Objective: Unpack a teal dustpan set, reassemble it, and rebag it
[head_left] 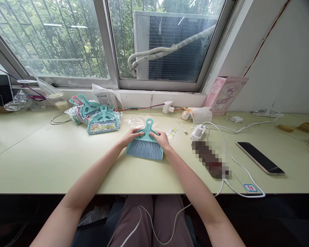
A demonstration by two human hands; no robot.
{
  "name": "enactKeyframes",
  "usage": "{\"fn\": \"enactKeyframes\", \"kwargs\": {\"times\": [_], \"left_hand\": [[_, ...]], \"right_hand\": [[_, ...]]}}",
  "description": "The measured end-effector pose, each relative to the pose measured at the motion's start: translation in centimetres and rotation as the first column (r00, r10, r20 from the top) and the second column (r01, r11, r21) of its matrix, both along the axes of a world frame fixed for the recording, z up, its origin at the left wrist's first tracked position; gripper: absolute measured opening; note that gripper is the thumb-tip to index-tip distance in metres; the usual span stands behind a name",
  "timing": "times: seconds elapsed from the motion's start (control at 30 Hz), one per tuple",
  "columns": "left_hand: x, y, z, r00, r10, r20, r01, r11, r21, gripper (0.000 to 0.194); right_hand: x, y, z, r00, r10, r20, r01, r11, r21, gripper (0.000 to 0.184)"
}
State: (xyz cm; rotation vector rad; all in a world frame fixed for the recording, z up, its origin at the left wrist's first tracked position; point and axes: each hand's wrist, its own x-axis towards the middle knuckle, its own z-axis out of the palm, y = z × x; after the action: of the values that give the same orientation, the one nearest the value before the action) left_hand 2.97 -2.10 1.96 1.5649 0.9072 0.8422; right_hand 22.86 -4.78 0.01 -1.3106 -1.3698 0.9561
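A small teal hand brush (144, 148) with grey-blue bristles lies nested in a matching teal dustpan (128, 151), on the table before me. My left hand (130, 136) grips the set at its left side, thumb on top of the brush. On the right side my right hand (161, 139) holds it the same way, thumb pressed near the handle base. The fingers under the set are hidden. Just behind it lies a clear plastic wrapper (136, 120). A printed label card (172, 133) rests beside my right hand.
More wrapped brush-and-dustpan sets (103, 121) are heaped at the back left. To the right are a white charger (197, 132), a pixelated phone-like object (211, 161), a dark-screened phone (260, 157) and loose white cables. A pink box (222, 96) stands by the wall.
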Motion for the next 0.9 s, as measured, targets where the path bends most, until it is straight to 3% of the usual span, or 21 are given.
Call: {"fn": "enactKeyframes", "kwargs": {"times": [0.9], "left_hand": [[0.02,0.02,0.13,1.000,0.006,-0.017,-0.005,0.999,0.037,0.054]], "right_hand": [[-0.11,-0.34,0.66,1.000,-0.003,0.009,0.003,1.000,0.024,0.031]]}}
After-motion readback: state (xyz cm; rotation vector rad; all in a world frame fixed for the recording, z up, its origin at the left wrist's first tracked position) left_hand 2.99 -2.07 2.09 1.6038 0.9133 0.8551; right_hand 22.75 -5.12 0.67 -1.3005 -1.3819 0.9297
